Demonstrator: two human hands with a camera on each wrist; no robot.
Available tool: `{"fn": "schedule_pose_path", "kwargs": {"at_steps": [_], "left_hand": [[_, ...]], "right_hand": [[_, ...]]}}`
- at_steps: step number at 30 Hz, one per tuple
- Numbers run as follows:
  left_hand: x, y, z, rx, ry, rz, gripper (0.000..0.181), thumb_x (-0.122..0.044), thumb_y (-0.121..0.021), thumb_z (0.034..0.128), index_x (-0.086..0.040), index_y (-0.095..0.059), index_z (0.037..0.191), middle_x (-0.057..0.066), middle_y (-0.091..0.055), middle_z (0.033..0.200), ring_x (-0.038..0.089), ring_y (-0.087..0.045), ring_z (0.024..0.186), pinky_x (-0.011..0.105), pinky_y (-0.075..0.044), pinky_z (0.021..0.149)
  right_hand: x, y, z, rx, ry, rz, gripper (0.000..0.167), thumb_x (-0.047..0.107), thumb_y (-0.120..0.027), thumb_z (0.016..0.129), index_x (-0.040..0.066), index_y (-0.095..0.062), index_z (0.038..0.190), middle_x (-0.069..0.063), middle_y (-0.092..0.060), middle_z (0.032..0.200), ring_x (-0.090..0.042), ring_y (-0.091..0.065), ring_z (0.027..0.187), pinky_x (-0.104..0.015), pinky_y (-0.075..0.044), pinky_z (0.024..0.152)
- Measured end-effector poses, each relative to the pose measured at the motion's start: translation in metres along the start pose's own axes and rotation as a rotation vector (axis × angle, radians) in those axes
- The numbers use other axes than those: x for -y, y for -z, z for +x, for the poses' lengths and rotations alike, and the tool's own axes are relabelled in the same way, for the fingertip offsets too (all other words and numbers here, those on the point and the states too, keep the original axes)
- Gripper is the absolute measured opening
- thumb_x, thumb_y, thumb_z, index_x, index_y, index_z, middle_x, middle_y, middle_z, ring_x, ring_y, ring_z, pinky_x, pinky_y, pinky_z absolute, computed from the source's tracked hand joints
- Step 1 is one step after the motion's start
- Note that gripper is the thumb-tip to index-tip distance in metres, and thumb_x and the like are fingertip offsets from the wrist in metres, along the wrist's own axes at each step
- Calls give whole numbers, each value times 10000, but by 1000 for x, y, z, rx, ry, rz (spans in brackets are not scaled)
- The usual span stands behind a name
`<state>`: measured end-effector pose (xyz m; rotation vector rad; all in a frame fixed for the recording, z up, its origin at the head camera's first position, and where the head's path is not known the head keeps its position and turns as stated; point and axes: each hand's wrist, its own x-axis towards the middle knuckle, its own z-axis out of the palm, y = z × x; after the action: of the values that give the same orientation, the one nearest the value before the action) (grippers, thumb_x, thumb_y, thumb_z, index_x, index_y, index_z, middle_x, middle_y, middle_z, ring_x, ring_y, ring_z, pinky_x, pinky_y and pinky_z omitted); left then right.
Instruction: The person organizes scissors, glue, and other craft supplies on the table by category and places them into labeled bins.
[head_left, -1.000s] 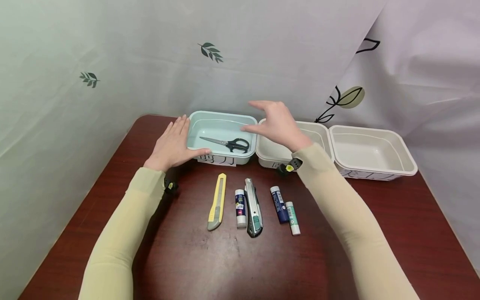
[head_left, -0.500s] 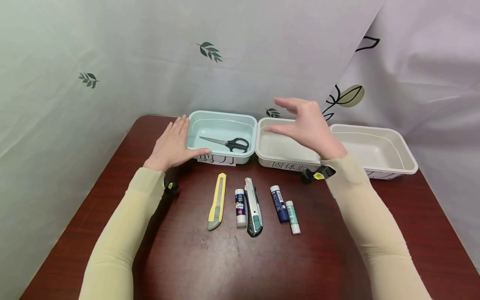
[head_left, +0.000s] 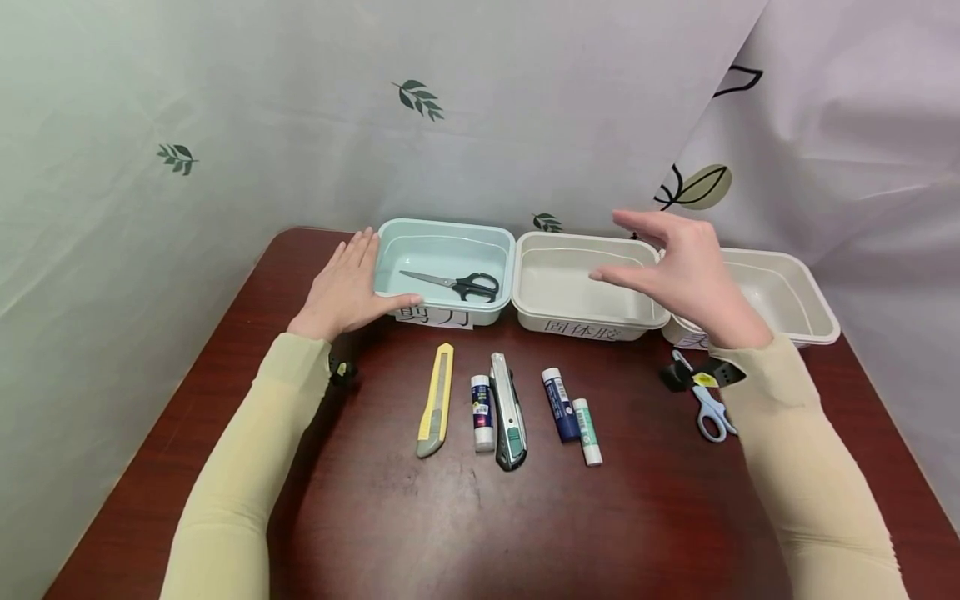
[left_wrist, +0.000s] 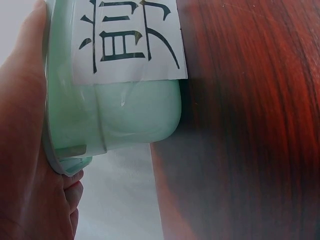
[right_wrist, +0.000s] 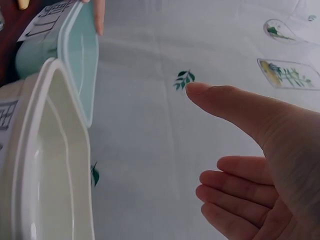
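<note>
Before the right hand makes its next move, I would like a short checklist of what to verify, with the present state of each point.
1. Right-hand grip holds nothing: ok; thumb and fingers stand apart.
2. Left-hand grip is on the light blue box: ok; it touches the rim at a corner.
3. Black-handled scissors lie inside that box: ok.
4. Blue-handled scissors are fully visible on the table: not ok; the wrist gear and sleeve cover part of them.
5. Far-right beige box holds nothing: cannot tell; the right hand hides part of its inside.
</note>
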<state>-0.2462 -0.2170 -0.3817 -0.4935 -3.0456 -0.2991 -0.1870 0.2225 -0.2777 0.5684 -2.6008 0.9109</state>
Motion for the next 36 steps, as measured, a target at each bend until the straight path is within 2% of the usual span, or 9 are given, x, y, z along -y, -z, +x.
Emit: {"fn": "schedule_pose_path", "kwargs": {"at_steps": [5,20,22,25,29,32,36], "left_hand": [[0,0,0,3,-3,5,1248,-826,-533,841,57,-91,1604,237,-100,1666,331,-64,1542,434,-19,1239],[0,1,-1,8,2,0,1246,-823,-536,842,54,-86,1605,232,-93,1669,322,-55,1544,417,-4,1238],[0,1,-1,11,2,-1,1245,-822,-536,843,55,-87,1604,232,-92,1669,322,-53,1544,418,-5,1238],[-1,1,-1,13,3,-2,1248,-824,-536,841,54,-86,1605,231,-91,1669,322,-51,1544,418,-2,1238],[-1,1,-1,12,4,-1,1254,-831,-533,837,53,-85,1605,230,-90,1669,322,-52,1544,415,3,1238],[0,1,-1,9,2,1,1258,-833,-534,835,56,-84,1604,233,-90,1668,324,-54,1544,413,6,1238],[0,1,-1,4,-2,0,1256,-827,-542,836,59,-88,1602,236,-95,1667,326,-57,1543,411,5,1238]], "right_hand": [[-10,9,-16,21,-28,-33,693,294,-941,735,74,-686,1340,-96,-697,1259,-300,-631,1188,-506,-478,987],[-36,20,-54,36,-28,-111,724,242,-964,686,2,-684,1309,-167,-681,1267,-376,-621,1184,-562,-485,947],[-39,21,-59,32,-25,-120,712,234,-961,686,-8,-687,1297,-174,-690,1246,-371,-627,1167,-549,-483,938],[-43,21,-68,29,-16,-145,703,249,-960,689,5,-695,1293,-152,-703,1227,-343,-642,1146,-366,-478,965],[-46,22,-78,33,-6,-174,706,273,-963,682,5,-701,1281,-143,-709,1216,-342,-649,1131,-359,-484,941],[-48,22,-85,39,-20,-181,714,283,-965,676,-10,-700,1270,-166,-706,1211,-373,-641,1129,-521,-487,883],[-51,23,-95,49,-54,-184,732,306,-971,666,-4,-700,1272,-171,-707,1204,-379,-634,1128,-513,-474,865]]}}
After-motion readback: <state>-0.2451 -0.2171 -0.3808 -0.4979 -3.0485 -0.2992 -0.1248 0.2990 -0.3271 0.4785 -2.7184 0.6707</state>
